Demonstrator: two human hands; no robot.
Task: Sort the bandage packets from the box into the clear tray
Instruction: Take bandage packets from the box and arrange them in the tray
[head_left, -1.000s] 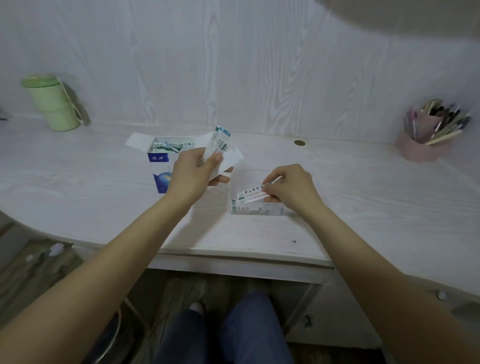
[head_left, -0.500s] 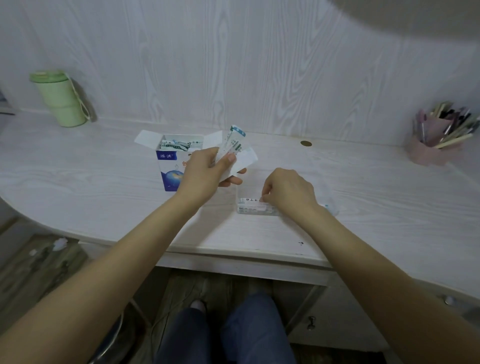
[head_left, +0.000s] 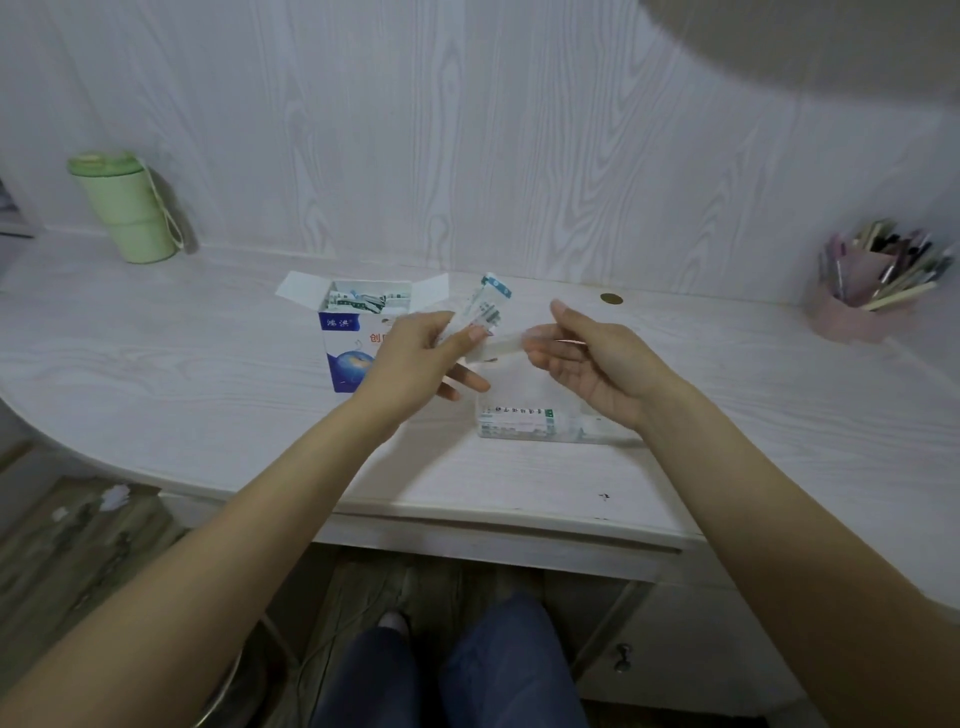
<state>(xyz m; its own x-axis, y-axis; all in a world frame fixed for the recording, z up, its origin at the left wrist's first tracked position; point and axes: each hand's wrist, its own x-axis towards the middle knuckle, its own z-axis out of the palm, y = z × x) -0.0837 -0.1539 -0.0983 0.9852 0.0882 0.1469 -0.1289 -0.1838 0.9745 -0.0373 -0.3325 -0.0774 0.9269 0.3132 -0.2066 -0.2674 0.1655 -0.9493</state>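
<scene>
Packets (head_left: 485, 312) fan upward from the left hand (head_left: 415, 358), pinched between thumb and curled fingers above the desk (head_left: 208, 395), just right of the box (head_left: 349, 343). Behind that hand, the box stands upright with its flaps open and more packets (head_left: 363, 300) inside; its blue and white front carries Chinese characters, blurred and partly hidden by the hand. At the far left stands a green cup (head_left: 127, 208). The right hand (head_left: 597, 358) hovers palm-up with fingers relaxed and spread, fingertips near a pale strip jutting from the held packets; contact cannot be told. Below it, the clear tray (head_left: 587, 434) holds flat packets (head_left: 519, 415) with unreadable green print. A pink pen holder (head_left: 857, 317) sits far right.
</scene>
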